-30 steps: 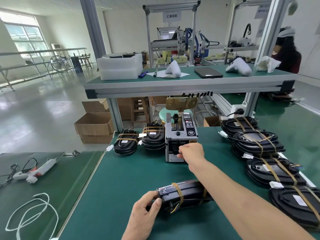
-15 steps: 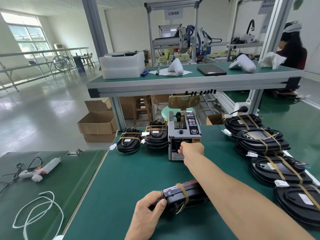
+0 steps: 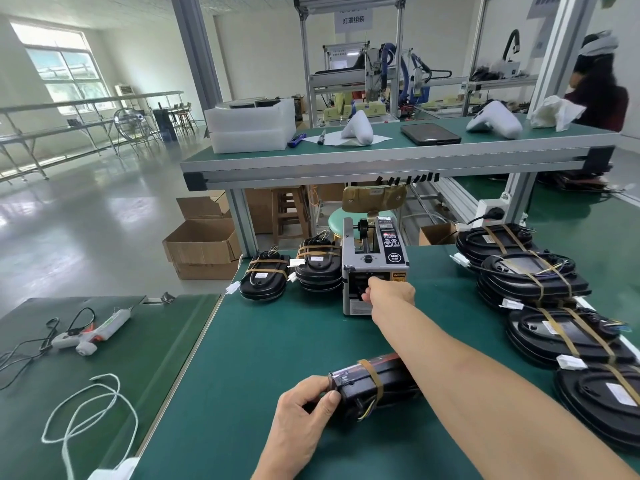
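Bundle (image 3: pixel 356 379), glossy black, tan-banded, boxy grey dispenser (image 3: pixel 375 263)

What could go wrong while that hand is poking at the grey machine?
1. The right hand reaches into the outlet of the tape dispenser, which has a yellow label on its front. A cutter inside might nip a finger.
2. The left hand grips only one end of the black bundle, and the right forearm crosses over it. Pulling back could knock it loose.
3. Loose wires stick out of the bundle's end and could snag.
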Action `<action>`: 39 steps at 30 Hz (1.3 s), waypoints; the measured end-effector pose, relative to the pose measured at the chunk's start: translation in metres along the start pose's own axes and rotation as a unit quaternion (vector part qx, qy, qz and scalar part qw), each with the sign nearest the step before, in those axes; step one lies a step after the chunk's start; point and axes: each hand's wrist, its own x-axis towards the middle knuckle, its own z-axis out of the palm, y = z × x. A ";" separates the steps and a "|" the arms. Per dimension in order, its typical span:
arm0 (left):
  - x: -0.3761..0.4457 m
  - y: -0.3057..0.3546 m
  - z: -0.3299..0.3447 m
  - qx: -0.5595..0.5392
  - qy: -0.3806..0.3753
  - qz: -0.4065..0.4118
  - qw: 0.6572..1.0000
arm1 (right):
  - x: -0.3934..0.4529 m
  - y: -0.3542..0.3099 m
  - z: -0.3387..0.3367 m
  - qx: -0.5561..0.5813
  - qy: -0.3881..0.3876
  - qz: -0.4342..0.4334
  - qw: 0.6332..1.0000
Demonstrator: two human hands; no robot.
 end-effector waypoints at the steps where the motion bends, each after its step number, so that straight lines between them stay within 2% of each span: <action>1: 0.000 0.000 0.000 -0.002 0.000 -0.002 1.000 | -0.003 -0.001 -0.003 -0.003 -0.009 -0.002 1.000; 3: -0.001 -0.001 0.000 -0.003 0.000 -0.004 1.000 | -0.014 -0.005 -0.012 -0.025 -0.063 -0.009 0.998; 5: 0.000 -0.003 0.000 -0.004 0.002 -0.007 1.000 | -0.030 -0.010 -0.025 -0.068 -0.138 -0.053 0.987; 9: 0.001 -0.004 0.002 -0.019 0.009 -0.011 1.000 | -0.076 0.004 -0.078 -0.171 -0.189 -0.281 0.925; 12: 0.000 -0.006 0.003 -0.025 0.008 -0.012 1.000 | -0.116 0.038 -0.116 -0.222 -0.194 -0.363 0.884; 19: -0.002 -0.008 0.005 -0.035 -0.005 -0.021 0.999 | -0.140 0.088 -0.121 -0.256 -0.171 -0.401 0.863; 39: -0.002 -0.009 0.004 -0.034 -0.003 -0.022 0.999 | -0.143 0.093 -0.113 -0.267 -0.147 -0.399 0.865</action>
